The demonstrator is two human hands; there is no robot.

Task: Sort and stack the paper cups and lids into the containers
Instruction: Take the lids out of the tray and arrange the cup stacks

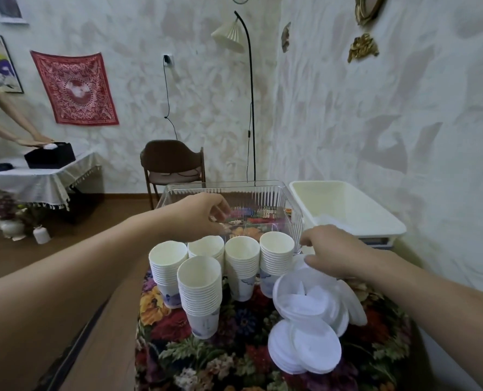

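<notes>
Several stacks of white paper cups (pixel 200 294) stand upright on the flowered tablecloth (pixel 234 359). Loose white lids (pixel 308 345) lie in an overlapping heap to their right. Behind the cups stands a clear ribbed plastic container (pixel 262 193). My left hand (pixel 203 215) reaches over its near left rim, with fingers and thumb curled round the edge. My right hand (pixel 336 249) is at the container's near right corner, above the lids, fingers loosely bent; whether it grips the corner is unclear. A white plastic bin (pixel 375 213) at the back right holds what looks like some lids.
The small table stands against a textured wall on the right. A brown chair (pixel 172 162) and a floor lamp (pixel 250 108) stand behind it. At the far left another person's hands rest on a black box (pixel 51 159) on a cloth-covered table.
</notes>
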